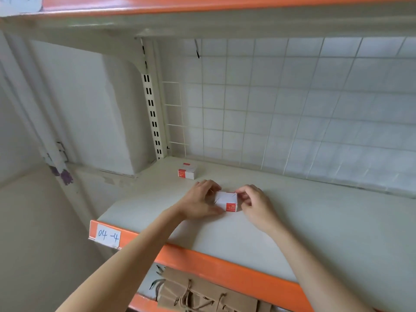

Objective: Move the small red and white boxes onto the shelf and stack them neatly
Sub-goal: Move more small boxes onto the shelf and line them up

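Observation:
A small red and white box (227,201) sits on the pale shelf (315,221), a little back from its orange front edge. My left hand (199,200) holds the box's left side, fingers curled over its far corner. My right hand (256,204) pinches its right end with curled fingers. A second red and white box (187,171) stands farther back on the shelf, near the rear left corner, apart from both hands.
A white wire grid (281,109) backs the shelf, and a slotted upright (152,104) stands at its left. Another orange-edged shelf (202,5) hangs overhead. A label reading 04-4 (108,236) marks the front edge. Brown paper bags (198,293) lie on the level below.

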`<state>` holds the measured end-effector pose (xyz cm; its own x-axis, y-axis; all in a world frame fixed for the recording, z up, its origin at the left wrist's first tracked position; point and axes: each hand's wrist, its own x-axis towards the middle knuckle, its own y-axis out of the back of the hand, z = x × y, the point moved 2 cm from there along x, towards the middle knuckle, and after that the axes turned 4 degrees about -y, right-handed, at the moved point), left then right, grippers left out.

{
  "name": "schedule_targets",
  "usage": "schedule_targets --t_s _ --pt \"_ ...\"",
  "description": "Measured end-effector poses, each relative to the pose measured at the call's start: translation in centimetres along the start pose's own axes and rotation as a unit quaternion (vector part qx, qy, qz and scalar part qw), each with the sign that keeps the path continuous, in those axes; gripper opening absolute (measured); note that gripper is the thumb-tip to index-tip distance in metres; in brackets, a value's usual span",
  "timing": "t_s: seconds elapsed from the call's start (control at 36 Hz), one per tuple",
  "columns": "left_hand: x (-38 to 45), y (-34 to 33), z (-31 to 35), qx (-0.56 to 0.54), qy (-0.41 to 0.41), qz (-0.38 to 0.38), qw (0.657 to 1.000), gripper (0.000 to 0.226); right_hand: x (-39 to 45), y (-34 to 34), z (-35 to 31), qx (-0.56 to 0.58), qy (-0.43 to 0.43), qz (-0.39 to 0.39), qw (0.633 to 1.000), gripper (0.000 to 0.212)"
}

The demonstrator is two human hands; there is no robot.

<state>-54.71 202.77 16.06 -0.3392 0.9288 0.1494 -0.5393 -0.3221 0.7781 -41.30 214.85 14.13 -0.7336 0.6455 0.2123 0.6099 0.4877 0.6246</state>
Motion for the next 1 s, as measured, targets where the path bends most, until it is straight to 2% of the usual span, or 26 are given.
schedule_targets --t_s 0.14,0.22,0.28,0.42,0.72,0.86,1.0 --pt "-0.4 -0.3 -1.2 -0.100 -0.035 0.030 0.994 0.047 -0.2 0.4 0.0 -0.053 0.022 0.013 0.998 0.038" --pt "-0.3 -0.2 -1.3 -0.160 -0.016 0.040 0.986 0.026 -0.1 1.0 0.4 -0.071 0.014 0.033 0.997 0.037" --pt "-0.2 -0.1 -1.0 -0.160 -0.002 0.063 0.985 0.016 -0.1 1.2 0.6 -0.080 0.008 0.040 0.996 0.036" --pt "0.0 0.0 -1.0 -0.070 -0.007 0.111 0.991 0.033 -0.3 1.1 0.7 -0.106 0.014 0.036 0.994 0.034" --pt "0.4 -0.1 -1.4 -0.068 0.022 0.111 0.991 0.046 -0.4 1.2 0.6 -0.110 0.013 0.028 0.993 0.033" --pt "0.3 -0.1 -1.4 -0.063 0.026 0.117 0.991 0.043 -0.4 1.3 0.5 -0.109 0.017 0.028 0.994 0.032" --pt "0.2 -0.2 -1.4 -0.054 0.025 0.136 0.989 0.022 -0.5 1.3 0.5 -0.109 0.020 0.026 0.994 0.031"
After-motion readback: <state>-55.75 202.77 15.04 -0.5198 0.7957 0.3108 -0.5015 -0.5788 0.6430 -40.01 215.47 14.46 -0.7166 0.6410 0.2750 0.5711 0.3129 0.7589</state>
